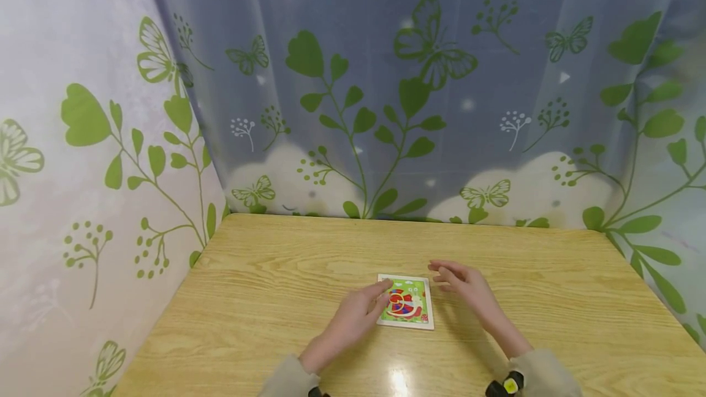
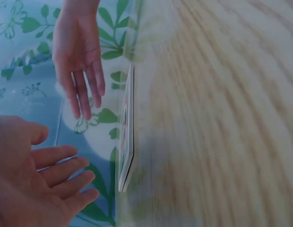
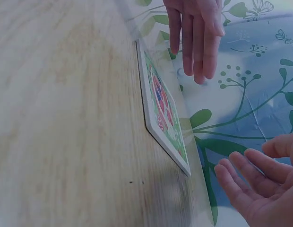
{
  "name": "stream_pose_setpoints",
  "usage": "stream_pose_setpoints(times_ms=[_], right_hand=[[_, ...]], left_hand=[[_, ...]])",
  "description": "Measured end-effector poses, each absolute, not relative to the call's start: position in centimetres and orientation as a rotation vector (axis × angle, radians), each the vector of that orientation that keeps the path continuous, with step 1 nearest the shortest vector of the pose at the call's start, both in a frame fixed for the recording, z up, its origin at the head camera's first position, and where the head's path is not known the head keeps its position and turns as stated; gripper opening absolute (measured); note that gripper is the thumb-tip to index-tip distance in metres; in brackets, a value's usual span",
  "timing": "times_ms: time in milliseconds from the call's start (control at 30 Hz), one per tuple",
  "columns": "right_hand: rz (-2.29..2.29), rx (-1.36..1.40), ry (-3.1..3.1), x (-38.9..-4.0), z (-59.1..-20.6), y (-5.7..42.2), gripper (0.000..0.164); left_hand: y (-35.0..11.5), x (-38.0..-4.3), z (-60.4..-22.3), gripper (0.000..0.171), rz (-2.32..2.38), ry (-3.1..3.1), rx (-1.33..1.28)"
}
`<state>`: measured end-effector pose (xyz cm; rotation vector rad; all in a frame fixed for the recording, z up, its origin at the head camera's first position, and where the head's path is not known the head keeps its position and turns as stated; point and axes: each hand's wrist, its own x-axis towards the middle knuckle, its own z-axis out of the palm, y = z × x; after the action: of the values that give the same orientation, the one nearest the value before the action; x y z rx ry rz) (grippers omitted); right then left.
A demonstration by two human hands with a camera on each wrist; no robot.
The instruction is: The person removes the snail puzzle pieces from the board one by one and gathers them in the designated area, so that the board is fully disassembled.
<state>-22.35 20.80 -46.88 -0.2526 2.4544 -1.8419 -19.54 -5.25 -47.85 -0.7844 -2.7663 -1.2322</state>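
Note:
A square puzzle board point(image 1: 408, 302) with a pale border and a colourful snail picture on green lies flat on the wooden table. In the head view my left hand point(image 1: 355, 314) is at its left side, the fingertips overlapping its edge. The left wrist view shows that hand point(image 2: 45, 177) above the board point(image 2: 126, 132), apart from it, fingers relaxed. My right hand point(image 1: 469, 291) hovers just off the board's right side, fingers loosely extended. In the right wrist view the right hand point(image 3: 262, 184) is also apart from the board point(image 3: 163, 109). Neither hand holds anything.
The light wooden table point(image 1: 265, 274) reaches back to a blue and white curtain point(image 1: 353, 109) printed with green leaves and butterflies. Another printed curtain point(image 1: 99, 158) stands along the left side. Dark bands with small devices point(image 1: 504, 385) are on the wrists.

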Motion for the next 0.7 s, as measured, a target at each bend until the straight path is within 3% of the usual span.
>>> stream_pose_setpoints(times_ms=[300, 700], right_hand=[[-1.798, -0.382, 2.531, -23.9, -46.8, 20.1, 0.043], [-1.59, -0.594, 2.664, -25.7, -47.2, 18.6, 0.034]], left_hand=[[-4.2, -18.6, -48.1, 0.052, -0.673, -2.86, -1.122], [-3.8, -17.4, -47.7, 0.057, -0.356, -3.002, -1.163]])
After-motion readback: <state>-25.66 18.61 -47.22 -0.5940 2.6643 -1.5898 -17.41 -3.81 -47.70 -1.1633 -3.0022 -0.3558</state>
